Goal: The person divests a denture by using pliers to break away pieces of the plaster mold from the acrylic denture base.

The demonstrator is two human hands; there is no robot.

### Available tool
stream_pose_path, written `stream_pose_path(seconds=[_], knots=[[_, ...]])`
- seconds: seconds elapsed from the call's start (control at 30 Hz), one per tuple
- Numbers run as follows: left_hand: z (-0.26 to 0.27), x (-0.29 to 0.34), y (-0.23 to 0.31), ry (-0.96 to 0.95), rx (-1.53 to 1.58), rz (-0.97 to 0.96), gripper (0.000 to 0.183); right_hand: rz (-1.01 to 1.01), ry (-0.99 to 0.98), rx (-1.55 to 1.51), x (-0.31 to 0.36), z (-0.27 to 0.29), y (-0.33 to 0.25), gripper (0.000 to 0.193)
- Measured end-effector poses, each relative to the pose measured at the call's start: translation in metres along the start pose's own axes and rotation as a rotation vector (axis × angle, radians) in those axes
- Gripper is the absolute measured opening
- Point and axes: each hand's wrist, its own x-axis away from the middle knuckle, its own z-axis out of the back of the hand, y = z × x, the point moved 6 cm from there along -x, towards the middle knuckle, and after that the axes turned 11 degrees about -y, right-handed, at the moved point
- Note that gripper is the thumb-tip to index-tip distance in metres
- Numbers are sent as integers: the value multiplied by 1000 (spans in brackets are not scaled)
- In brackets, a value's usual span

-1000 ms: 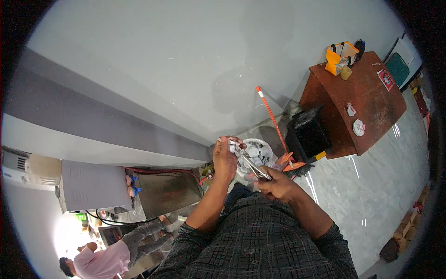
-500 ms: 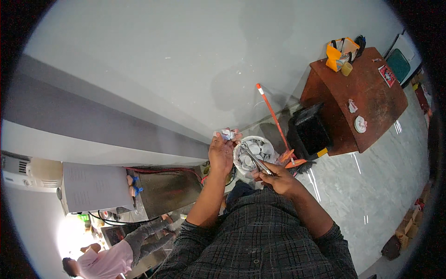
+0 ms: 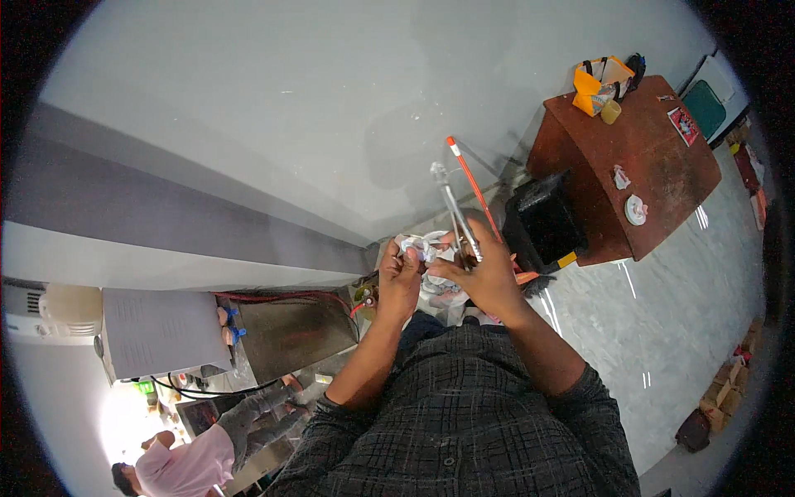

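In front of my body, my left hand [image 3: 399,282] pinches a small crumpled white piece [image 3: 411,244], too small to tell its kind. My right hand [image 3: 490,277] is wrapped round a long silver metal tool [image 3: 450,197] with a rounded end that points up and away toward the wall. The fingers of my right hand also reach the white piece, close beside my left fingertips. Below both hands stands a white bin [image 3: 451,315] with crumpled white waste in it, now partly hidden by my hands.
To the right are a broom's orange handle [image 3: 472,184], a black bin [image 3: 545,222] and a brown table [image 3: 642,174] with a yellow bag [image 3: 590,89]. A metal-topped counter [image 3: 290,335] lies left, a person in pink [image 3: 186,460] beyond it. The grey wall [image 3: 315,124] rises ahead.
My right hand has lifted the metal tool up from over the white bin and come toward my left hand. The tool's end now points up and away. Both hands are close together at the white piece.
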Motion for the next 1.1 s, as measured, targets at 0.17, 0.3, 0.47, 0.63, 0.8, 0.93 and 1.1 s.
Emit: stream_pose_path(seconds=[0.17,0.3,0.47,0.63,0.8,0.93,1.1], knots=[[8,10,7,3,-115,-24,24,-63,-36,-21,-5,-10,10,45],[12,16,4,33,-26,2,22,-31,-19,-23,-6,-20,20,40],[17,18,10,105,154,26,21,-30,-3,138,-9,-26,16,42],[25,26,7,111,-87,58,21,-74,-138,37,-15,-29,13,39],[17,25,12,50,-126,18,22,-110,-201,-208,-16,-40,21,36],[21,27,7,-10,-44,8,22,-185,-204,-231,-13,-37,12,33],[12,27,11,-29,116,-32,22,-259,-225,-324,-10,-36,6,32]])
